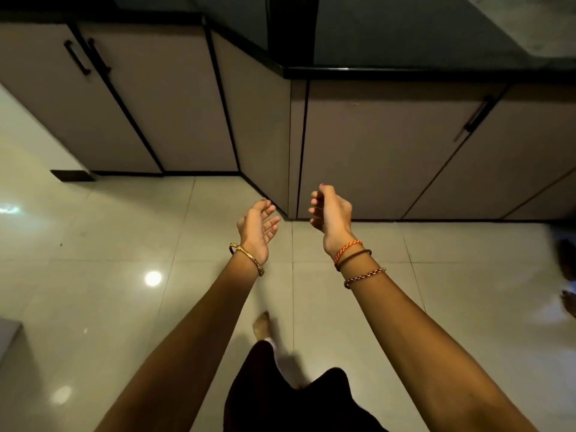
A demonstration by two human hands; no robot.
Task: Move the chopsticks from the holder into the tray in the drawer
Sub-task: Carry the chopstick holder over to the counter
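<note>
No chopsticks, holder, tray or drawer show in the head view. My left hand (258,226) is stretched out over the floor, palm turned inward, fingers apart and holding nothing. My right hand (329,213) is raised beside it with the fingers curled loosely inward and nothing in them. Both hands hang in the air in front of the lower cabinets, touching nothing.
Grey cabinet doors (374,151) with black handles (475,116) run along the back under a dark countertop (405,32). Glossy tiled floor (124,275) lies below. My bare foot (261,325) steps forward. Another person's feet (565,257) are at the right edge.
</note>
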